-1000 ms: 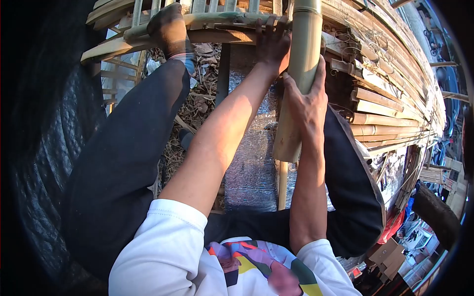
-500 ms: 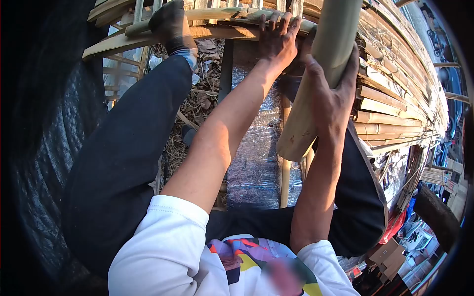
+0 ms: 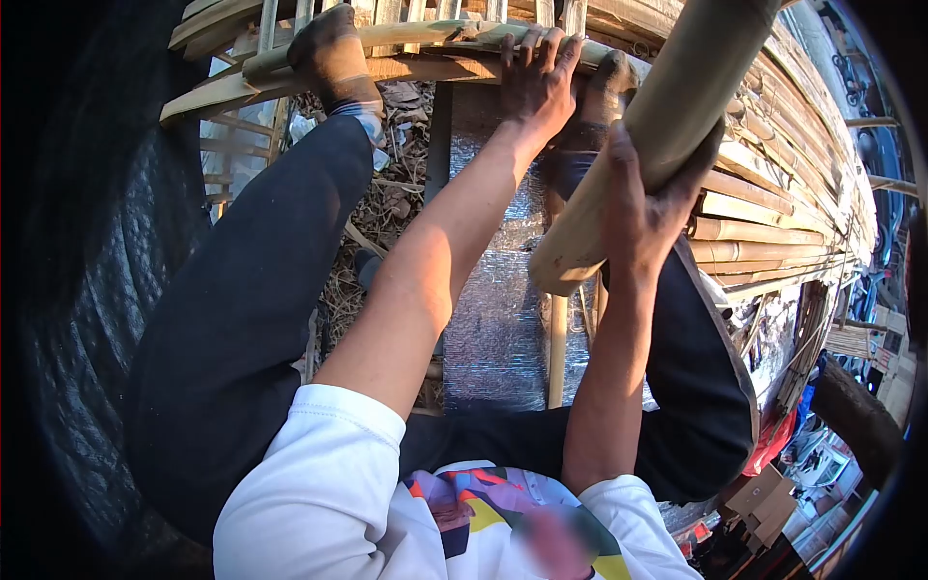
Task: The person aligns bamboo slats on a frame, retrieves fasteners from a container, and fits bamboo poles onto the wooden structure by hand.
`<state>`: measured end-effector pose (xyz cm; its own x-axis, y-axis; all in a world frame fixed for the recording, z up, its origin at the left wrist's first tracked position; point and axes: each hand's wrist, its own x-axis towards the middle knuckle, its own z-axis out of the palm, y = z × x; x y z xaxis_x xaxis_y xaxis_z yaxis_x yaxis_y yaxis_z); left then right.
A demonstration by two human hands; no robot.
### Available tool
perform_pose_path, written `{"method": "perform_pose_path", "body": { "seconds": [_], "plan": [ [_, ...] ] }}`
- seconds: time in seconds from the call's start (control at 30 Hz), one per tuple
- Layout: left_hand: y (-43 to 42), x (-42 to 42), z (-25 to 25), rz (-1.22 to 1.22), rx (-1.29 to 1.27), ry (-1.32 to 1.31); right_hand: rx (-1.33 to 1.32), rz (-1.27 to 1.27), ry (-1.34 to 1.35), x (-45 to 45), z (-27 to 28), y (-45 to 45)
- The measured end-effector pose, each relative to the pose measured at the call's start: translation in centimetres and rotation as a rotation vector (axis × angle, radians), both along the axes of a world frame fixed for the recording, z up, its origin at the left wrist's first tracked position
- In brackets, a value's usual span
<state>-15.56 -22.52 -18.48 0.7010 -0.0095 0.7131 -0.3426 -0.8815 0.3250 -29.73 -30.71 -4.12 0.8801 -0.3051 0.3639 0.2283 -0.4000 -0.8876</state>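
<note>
My right hand (image 3: 650, 198) is wrapped round a thick bamboo pole (image 3: 667, 106), which slants from the upper right down toward the middle, its lower end above the foil sheet. My left hand (image 3: 539, 87) rests with spread fingers on a curved bamboo rail (image 3: 474, 35) at the top. Both feet, in dark socks, press against that rail, one on each side of the left hand. Thin bamboo slats stand just beyond the rail.
Split bamboo strips (image 3: 759, 208) lie stacked along the right. Between my legs are a silvery foil sheet (image 3: 493, 338), dry leaves (image 3: 394, 198) and a thin bamboo stick (image 3: 558, 353). A dark sheet (image 3: 97, 358) hangs at left; cardboard boxes (image 3: 762, 501) sit lower right.
The thick pole has swung from nearly upright to a slant toward the upper right, with my right hand still round it. The left hand's fingers have shifted slightly on the rail.
</note>
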Motion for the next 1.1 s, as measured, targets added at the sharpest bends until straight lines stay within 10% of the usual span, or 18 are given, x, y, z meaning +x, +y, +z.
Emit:
{"method": "perform_pose_path", "body": {
  "seconds": [0.1,0.43,1.1],
  "plan": [
    [-0.2,0.3,0.3,0.074,0.08,-0.027,-0.429,0.034,0.484,0.2,-2.5,-0.6],
    [0.2,0.0,0.2,-0.015,-0.017,-0.013,0.055,-0.047,-0.018,-1.0,2.4,-0.6],
    [-0.2,-0.5,0.8,0.026,0.013,0.033,-0.148,0.037,0.142,-0.7,0.1,-0.1]
  ]
}}
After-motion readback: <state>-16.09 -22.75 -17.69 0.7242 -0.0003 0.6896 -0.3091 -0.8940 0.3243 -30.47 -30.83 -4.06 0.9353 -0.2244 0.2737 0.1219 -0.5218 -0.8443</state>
